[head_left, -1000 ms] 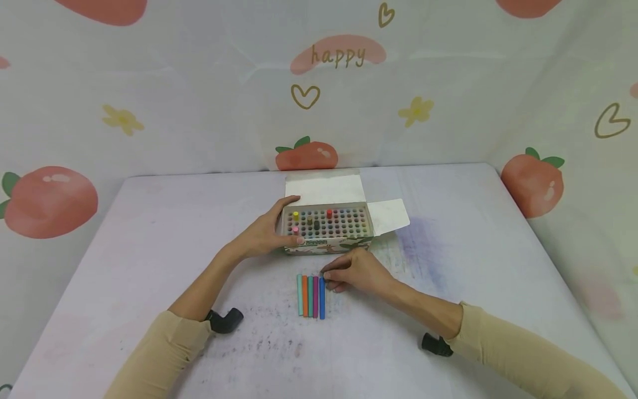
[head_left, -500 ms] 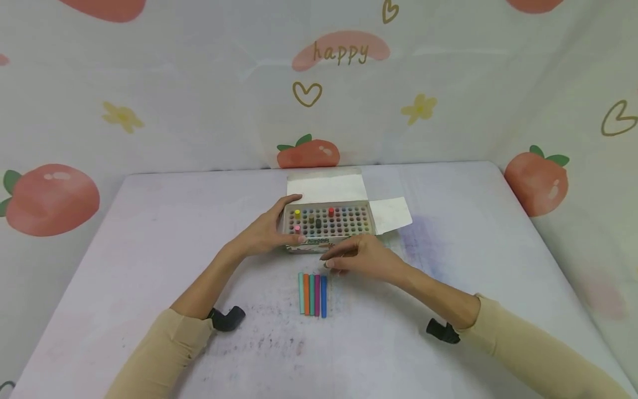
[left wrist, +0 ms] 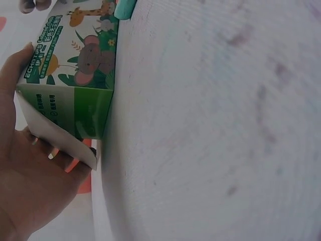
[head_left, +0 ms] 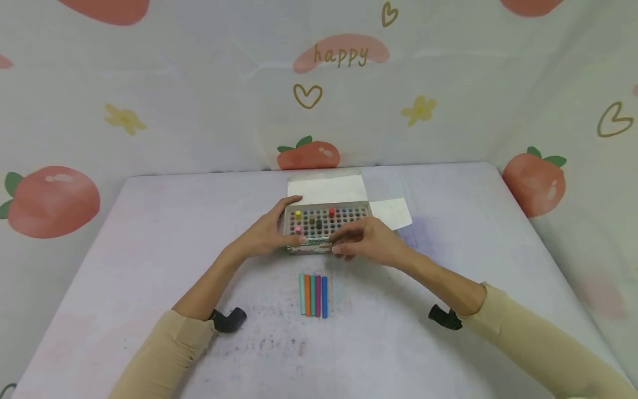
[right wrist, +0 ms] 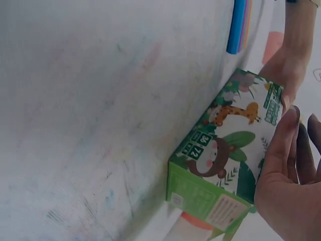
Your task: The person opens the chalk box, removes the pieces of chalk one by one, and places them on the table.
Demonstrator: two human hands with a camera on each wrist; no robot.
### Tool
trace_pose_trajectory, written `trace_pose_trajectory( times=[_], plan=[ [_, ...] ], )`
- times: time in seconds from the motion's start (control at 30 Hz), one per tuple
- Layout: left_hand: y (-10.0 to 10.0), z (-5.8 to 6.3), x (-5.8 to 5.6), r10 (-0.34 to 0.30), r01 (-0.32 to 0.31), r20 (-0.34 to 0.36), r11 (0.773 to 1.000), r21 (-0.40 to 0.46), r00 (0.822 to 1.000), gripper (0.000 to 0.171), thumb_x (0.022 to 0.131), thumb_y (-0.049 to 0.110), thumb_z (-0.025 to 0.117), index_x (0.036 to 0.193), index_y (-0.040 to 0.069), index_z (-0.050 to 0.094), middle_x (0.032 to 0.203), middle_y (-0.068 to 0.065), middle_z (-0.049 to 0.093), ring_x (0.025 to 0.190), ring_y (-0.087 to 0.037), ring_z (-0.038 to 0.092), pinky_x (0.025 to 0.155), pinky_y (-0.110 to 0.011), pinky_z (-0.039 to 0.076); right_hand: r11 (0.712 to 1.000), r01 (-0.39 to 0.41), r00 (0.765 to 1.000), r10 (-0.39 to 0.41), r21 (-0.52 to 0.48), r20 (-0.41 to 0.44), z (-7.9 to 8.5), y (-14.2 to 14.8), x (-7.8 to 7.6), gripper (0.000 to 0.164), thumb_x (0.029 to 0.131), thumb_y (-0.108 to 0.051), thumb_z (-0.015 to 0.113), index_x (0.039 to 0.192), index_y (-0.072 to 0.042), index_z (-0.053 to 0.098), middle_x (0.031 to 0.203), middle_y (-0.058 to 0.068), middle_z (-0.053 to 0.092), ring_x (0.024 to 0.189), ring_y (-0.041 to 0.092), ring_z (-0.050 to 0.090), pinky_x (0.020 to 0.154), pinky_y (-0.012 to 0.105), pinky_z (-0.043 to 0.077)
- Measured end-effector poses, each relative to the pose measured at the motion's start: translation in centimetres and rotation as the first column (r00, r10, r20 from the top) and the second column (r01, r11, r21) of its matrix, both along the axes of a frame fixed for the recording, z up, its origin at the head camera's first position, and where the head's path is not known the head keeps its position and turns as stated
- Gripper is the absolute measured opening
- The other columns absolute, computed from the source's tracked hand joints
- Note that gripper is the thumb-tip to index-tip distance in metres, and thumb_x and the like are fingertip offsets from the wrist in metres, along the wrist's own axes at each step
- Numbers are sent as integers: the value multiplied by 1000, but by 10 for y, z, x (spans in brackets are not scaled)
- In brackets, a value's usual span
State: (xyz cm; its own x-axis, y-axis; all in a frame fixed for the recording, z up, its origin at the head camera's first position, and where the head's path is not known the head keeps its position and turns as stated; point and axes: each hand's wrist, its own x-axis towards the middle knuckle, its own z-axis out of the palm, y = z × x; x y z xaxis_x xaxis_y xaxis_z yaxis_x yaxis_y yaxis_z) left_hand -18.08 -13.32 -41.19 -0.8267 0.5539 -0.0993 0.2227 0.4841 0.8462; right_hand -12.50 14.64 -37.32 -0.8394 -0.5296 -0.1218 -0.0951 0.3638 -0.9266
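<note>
A chalk box [head_left: 335, 223] with an animal print stands on the table, its lid folded back. Several chalk sticks, among them a red chalk stick [head_left: 332, 213] and a yellow chalk stick [head_left: 297, 215], poke up from its rows of holes. My left hand [head_left: 266, 233] grips the box's left end, thumb along the front and fingers behind. At the front right edge of the box is my right hand [head_left: 371, 242], fingers bent loosely, with nothing visible between them. Several chalk sticks lie side by side in front, a blue chalk stick [head_left: 325, 297] rightmost, slightly apart.
The box's white side flap [head_left: 394, 212] sticks out to the right, and its lid [head_left: 326, 188] leans back behind. Chalk smudges mark the white table [head_left: 259, 354]. A printed cloth [head_left: 224, 100] hangs behind the table.
My right hand has left the blue chalk stick and moved up to the box's front right edge. My left hand stays on the box, and the row of chalk sticks has not moved noticeably.
</note>
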Motion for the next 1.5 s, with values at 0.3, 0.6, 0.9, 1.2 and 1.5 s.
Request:
trace_pose_trajectory(
  times=[0.3, 0.6, 0.9, 1.2, 1.5],
  plan=[
    [0, 1, 1, 0, 0, 7, 1000, -3, 1000, 96, 84, 32, 80, 158, 30, 20, 128, -11, 52, 103, -26, 52, 92, -46, 39, 992, 122, 992, -121, 40, -32, 9, 1, -8, 22, 90, -15, 75, 109, -5, 74, 97, 5, 74, 86, 23, 72, 76, 38, 57],
    [-1, 1, 0, 5, -5, -2, 1000, -6, 1000, 95, 84, 34, 80, 157, 32, 20, 132, -9, 50, 108, -27, 51, 95, -49, 38, 974, 186, 970, -162, 126, -179, 12, -2, -16, 21, 92, -18, 73, 110, -8, 75, 99, 0, 74, 88, 16, 70, 77, 35, 54],
    [-1, 0, -1, -2, 2, -6, 1000, -3, 1000, 94, 84, 35, 79, 157, 33, 20, 133, -10, 50, 105, -27, 53, 92, -48, 40, 937, 284, 943, -234, 205, -237, 7, -11, -22, 30, 93, -19, 71, 122, -11, 67, 107, 1, 72, 92, 18, 69, 78, 36, 54],
    [-1, -2, 2, -3, 3, -4, 1000, -1, 1000, 94, 84, 35, 79, 157, 33, 20, 129, -11, 52, 100, -26, 54, 89, -46, 41, 925, 284, 946, -227, 252, -231, 4, -17, -28, 28, 94, -17, 68, 122, -10, 69, 105, 3, 73, 94, 18, 69, 80, 36, 53],
    [-1, -4, 2, 11, -11, -8, 1000, -11, 1000, 95, 84, 36, 80, 157, 33, 20, 129, -10, 51, 102, -27, 53, 90, -47, 40, 910, 321, 928, -246, 262, -281, -5, -24, -34, 23, 90, -19, 75, 112, -10, 77, 93, 1, 75, 76, 13, 68, 68, 33, 51]
  ],
)
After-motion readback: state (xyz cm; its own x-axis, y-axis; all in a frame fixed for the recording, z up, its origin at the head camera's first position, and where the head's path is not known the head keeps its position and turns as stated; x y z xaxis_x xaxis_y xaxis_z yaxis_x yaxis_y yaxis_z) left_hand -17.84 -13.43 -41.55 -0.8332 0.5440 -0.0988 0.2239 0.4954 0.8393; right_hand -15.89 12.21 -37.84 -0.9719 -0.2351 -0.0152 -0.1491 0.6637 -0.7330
